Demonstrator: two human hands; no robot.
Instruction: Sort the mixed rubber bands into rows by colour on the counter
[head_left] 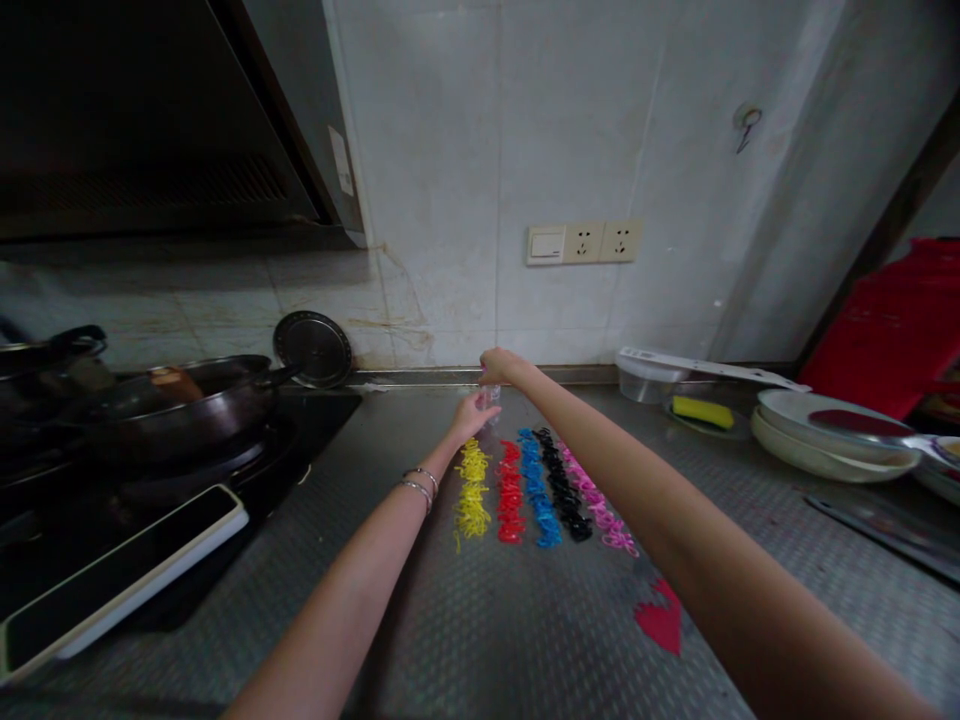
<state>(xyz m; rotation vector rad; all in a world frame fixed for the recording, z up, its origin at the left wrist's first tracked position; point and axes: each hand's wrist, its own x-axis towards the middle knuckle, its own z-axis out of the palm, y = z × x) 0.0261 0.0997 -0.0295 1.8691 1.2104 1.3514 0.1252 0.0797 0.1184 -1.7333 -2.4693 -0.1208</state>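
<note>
My left hand (472,414) is closed round a small clear plastic container (492,397) at the back of the counter. Just above its mouth, my right hand (498,366) has its fingers pinched together; what they hold is hidden. Below my hands lie rows of what look like small rubber bands: yellow ones (472,492), red ones (511,495), blue ones (537,490), black ones (564,490) and pink ones (598,498). My right forearm passes over the right side of the rows. A jagged-edged red piece (661,618) lies nearer me, beside that forearm.
On the left are a pan (180,415) on the stove and a phone (127,575). A round dark metal disc (312,349) leans on the wall. To the right sit a plastic tub (646,382), a yellow sponge (703,412), stacked bowls (832,440) and a knife (885,530).
</note>
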